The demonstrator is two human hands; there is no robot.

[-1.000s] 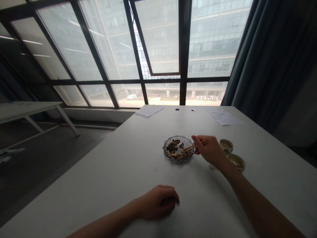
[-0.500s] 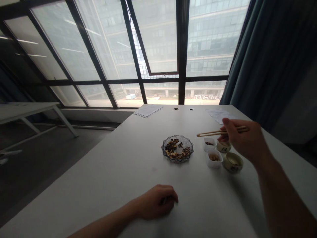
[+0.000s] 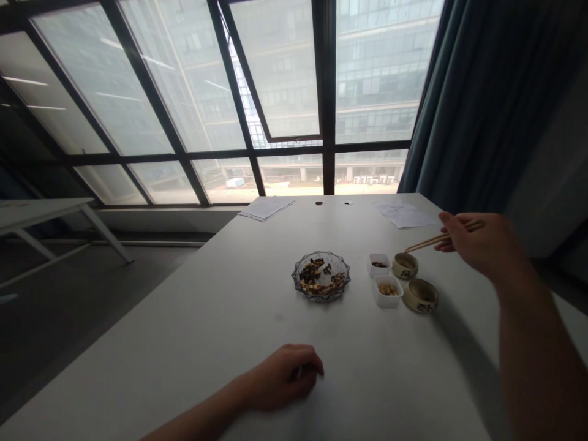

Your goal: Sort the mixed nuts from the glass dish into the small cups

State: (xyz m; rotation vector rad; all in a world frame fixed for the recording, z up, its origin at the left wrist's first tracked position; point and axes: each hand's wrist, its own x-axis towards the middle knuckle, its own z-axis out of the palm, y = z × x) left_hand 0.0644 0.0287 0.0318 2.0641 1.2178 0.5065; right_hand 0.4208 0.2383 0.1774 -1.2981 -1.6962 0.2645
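Observation:
My right hand (image 3: 482,245) is closed around a pair of wooden chopsticks (image 3: 427,243). Their tips come over the rim of the farther small ceramic cup (image 3: 405,271); whether they touch it or pinch anything, I cannot tell. A second ceramic cup (image 3: 421,303) stands nearer me. Left of the cups are two white plastic tubs: the far tub (image 3: 372,269) holds dark bits, the near tub (image 3: 387,300) pale brown ones. Further left, a scalloped glass dish (image 3: 340,269) holds mixed dark and yellowish dried pieces. My left hand (image 3: 285,376) rests on the table, fingers curled in, holding nothing visible.
The white table (image 3: 220,318) reaches toward the windows. Papers (image 3: 266,209) lie at its far left, and more sheets (image 3: 404,214) at the far right. A blue curtain (image 3: 450,141) hangs on the right. Another white table (image 3: 46,211) stands at left.
My right hand has moved right with the chopsticks, whose tips now angle down to the far cup, which the hand previously covered in part. The left hand stays put. The view has shifted slightly.

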